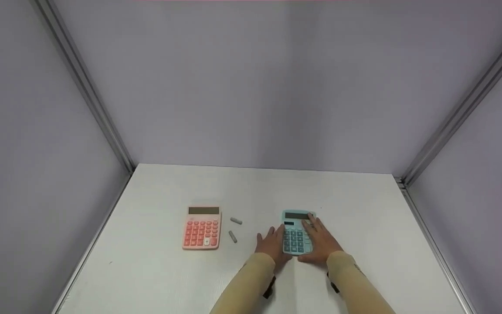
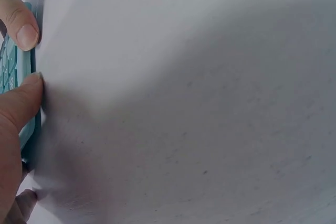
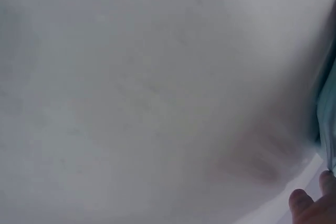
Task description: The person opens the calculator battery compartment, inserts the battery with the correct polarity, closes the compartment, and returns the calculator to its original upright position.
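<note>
A light blue calculator (image 1: 296, 235) lies face up on the white table, its small screen toward the far side. My left hand (image 1: 273, 245) is at its left edge with fingers spread. Across its right side lies my right hand (image 1: 324, 243), two fingers extended over the screen area. Both thumbs meet the near edge, and the left wrist view shows the left thumb (image 2: 23, 100) and right thumb (image 2: 23, 30) against the calculator's rim (image 2: 26, 72). At the right border of the right wrist view is a teal piece of the calculator (image 3: 328, 108), with fingertips (image 3: 301, 201) below it.
To the left, a pink calculator (image 1: 202, 227) lies face up. Two small grey cylinders, one farther back (image 1: 236, 220) and one nearer (image 1: 232, 236), lie between the calculators. Grey panels (image 1: 216, 87) enclose the white table (image 1: 155, 279) at the back and sides.
</note>
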A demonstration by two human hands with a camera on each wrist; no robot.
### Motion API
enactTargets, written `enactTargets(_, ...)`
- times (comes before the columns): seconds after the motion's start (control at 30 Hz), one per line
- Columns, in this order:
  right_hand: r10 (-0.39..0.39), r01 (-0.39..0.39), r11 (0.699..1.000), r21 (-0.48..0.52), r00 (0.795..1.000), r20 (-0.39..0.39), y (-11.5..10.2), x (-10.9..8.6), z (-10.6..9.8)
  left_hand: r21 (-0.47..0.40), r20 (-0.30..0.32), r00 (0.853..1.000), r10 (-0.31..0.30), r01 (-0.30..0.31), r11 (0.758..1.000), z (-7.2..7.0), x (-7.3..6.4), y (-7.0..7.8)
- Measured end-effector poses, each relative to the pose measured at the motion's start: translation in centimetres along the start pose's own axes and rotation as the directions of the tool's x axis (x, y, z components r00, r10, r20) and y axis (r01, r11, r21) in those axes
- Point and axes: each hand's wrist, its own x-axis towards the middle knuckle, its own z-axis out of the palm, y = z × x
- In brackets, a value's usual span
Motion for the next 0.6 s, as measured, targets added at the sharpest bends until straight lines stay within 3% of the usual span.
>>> enactTargets(0.17,-0.021,0.021,1.000,0.012,0.999,-0.035,0.2,-0.2,0.1,-0.003,0.007,1.000,0.003,-0.003,1.000,-0.1,-0.3,0.0)
enactTargets(0.4,-0.068,0.068,0.998,-0.008,0.994,-0.080,0.4,-1.0,0.0,-0.085,0.069,0.998,0.009,-0.003,0.996,-1.0,-1.3,0.2)
enactTargets(0.6,-0.157,0.149,0.987,-0.064,0.978,-0.140,-0.2,-1.4,-0.7,-0.043,0.007,0.998,0.064,-0.064,0.997,-2.5,-2.3,0.7)
